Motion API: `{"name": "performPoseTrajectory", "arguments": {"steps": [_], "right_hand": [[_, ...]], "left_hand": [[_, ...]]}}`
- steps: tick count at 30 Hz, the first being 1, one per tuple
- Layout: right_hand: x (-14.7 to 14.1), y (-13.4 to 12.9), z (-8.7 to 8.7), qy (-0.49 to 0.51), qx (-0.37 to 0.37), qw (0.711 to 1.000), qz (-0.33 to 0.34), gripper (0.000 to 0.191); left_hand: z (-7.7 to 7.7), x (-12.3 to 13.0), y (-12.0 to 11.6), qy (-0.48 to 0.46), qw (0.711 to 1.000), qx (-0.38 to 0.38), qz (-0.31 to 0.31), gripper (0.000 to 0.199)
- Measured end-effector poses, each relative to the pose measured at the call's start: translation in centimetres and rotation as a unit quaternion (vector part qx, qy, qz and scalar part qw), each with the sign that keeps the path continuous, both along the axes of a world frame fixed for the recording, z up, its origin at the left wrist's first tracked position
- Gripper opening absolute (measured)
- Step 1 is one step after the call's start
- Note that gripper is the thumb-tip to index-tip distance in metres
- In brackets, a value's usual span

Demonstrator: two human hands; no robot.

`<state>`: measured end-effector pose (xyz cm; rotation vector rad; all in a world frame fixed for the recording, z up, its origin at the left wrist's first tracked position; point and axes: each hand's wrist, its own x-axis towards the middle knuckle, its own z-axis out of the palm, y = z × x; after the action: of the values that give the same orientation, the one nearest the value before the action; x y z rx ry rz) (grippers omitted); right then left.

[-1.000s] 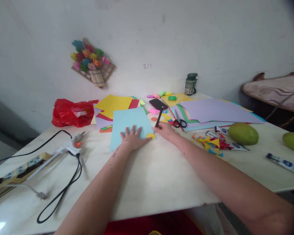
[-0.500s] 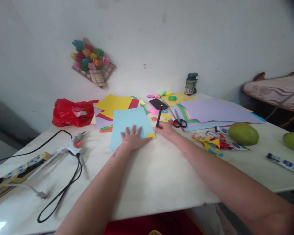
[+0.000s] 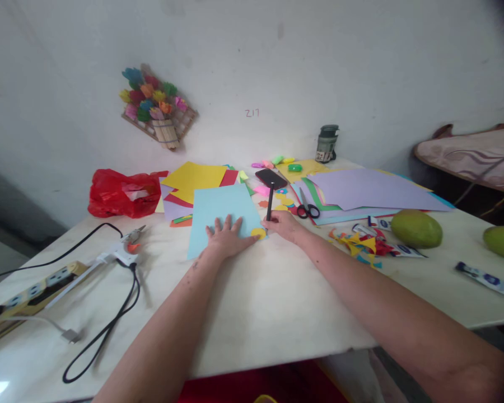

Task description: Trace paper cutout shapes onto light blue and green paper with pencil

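A light blue sheet of paper lies on the white table. My left hand rests flat on its lower part with the fingers spread, and the thumb touches a small yellow paper circle near the sheet's lower right corner. My right hand is closed around a black pencil-like stick, held nearly upright beside the circle. Its tip is too small to make out. Black-handled scissors lie beyond my right hand, and small cut paper shapes lie behind it.
Coloured paper is stacked left and right. A phone lies at the back. Paper scraps, glue tubes and a green fruit sit right. A glue gun, cables and a power strip lie left.
The top of the black stick has tipped slightly to the left, so it stands more upright. My left hand stays flat on the blue sheet.
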<state>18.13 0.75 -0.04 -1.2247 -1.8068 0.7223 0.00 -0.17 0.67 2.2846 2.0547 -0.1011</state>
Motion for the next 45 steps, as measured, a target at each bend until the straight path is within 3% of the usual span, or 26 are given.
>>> {"name": "performPoseTrajectory", "arguments": {"steps": [33, 45], "right_hand": [[0.0, 1.1, -1.0, 0.026, 0.024, 0.998, -0.047, 0.025], [-0.1, 0.8, -0.6, -0.021, 0.035, 0.998, -0.054, 0.027]], "left_hand": [[-0.6, -0.3, 0.4, -0.014, 1.000, 0.016, -0.012, 0.087], [-0.5, -0.2, 0.4, -0.010, 1.000, 0.011, -0.011, 0.088]]}}
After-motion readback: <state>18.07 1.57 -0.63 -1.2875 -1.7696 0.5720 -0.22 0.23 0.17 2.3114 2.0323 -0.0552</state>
